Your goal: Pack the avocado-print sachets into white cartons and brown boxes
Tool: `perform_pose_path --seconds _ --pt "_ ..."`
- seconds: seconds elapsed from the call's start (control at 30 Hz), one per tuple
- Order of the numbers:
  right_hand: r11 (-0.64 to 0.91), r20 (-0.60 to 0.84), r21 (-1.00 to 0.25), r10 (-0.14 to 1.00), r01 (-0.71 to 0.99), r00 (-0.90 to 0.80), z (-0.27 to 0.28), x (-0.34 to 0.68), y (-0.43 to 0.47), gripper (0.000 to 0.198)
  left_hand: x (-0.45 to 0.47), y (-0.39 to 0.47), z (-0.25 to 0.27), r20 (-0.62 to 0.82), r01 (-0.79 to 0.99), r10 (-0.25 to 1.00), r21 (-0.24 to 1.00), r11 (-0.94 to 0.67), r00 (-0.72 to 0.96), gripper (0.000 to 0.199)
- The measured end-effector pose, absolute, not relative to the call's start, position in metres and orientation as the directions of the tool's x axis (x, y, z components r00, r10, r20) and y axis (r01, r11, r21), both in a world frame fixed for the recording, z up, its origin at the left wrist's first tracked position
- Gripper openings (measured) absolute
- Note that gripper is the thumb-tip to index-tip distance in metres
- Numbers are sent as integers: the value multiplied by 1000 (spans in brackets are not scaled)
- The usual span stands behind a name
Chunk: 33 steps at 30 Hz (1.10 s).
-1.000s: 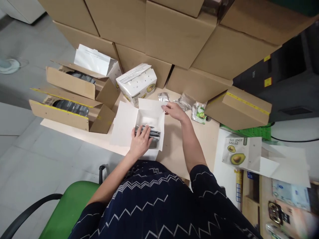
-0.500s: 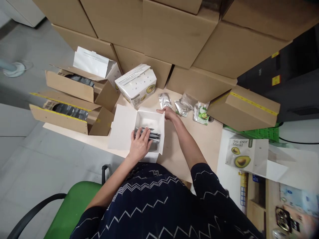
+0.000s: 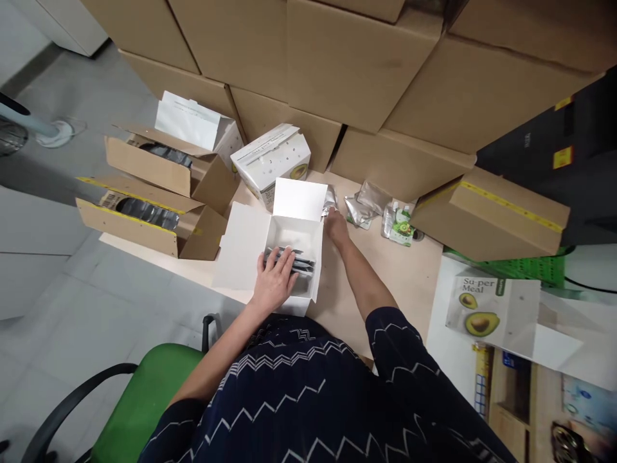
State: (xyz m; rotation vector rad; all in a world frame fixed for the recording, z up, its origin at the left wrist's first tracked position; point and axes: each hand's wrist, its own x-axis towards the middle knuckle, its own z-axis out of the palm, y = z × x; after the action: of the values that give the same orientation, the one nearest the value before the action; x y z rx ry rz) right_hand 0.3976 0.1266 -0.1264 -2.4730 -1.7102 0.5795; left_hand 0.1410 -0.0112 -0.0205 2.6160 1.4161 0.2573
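Note:
A white carton stands with its lid folded out to the left and its far flap raised. Inside, several thin silver-grey pouches are gathered in the near half. My left hand lies over them, fingers stretched out and slightly spread. Beyond the carton's far right corner, my right hand has its fingers curled at the lower end of a silver pouch. The raised flap covers part of this pouch. To its right lie more silver pouches and a green-printed spout pouch.
Two open brown boxes holding dark pouches stand at the left. A closed white avocado-print carton is behind my carton. Stacked brown boxes wall off the back. Another printed carton lies right, and a green chair stands left.
My right hand has left the carton's far edge and reached the silver pouch beyond it. The far flap now stands up. My left hand stays on the pouches inside.

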Motion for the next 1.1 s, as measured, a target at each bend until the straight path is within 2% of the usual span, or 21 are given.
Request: perform_pose_path --seconds 0.13,0.23,0.3,0.4,0.5,0.63,0.73,0.87,0.97,1.1 --pt "-357 -160 -386 934 851 319 -106 410 112 31 142 -11 -20 59 814 846 244 -527 531 52" --pt "-324 20 -479 925 816 380 -76 434 104 29 142 -11 -19 40 814 850 270 -515 525 52" --pt "-251 185 -512 902 822 390 -44 448 96 30 143 -11 -19 35 813 852 283 -509 522 53" --pt "-76 409 -519 852 852 326 25 456 71 35 143 -11 -19 38 810 852 294 -508 521 54" --pt "58 558 -485 789 872 258 103 442 37 39 143 -11 -19 45 808 852 297 -510 521 54" --pt "212 639 -447 755 869 145 169 406 12 35 143 -12 -19 58 807 851 289 -515 523 53" --pt "311 560 -454 828 835 -3 172 377 21 33 143 -12 -19 77 807 850 280 -520 522 52" --pt "246 217 -395 961 885 -171 137 333 52 33 143 -12 -20 89 805 848 278 -524 522 50" --pt "211 -37 -313 972 926 -234 103 306 73 33 143 -12 -21 89 806 850 281 -522 519 51" --pt "217 -233 -295 928 930 -291 69 289 91 36 144 -12 -20 93 802 849 290 -523 520 50"
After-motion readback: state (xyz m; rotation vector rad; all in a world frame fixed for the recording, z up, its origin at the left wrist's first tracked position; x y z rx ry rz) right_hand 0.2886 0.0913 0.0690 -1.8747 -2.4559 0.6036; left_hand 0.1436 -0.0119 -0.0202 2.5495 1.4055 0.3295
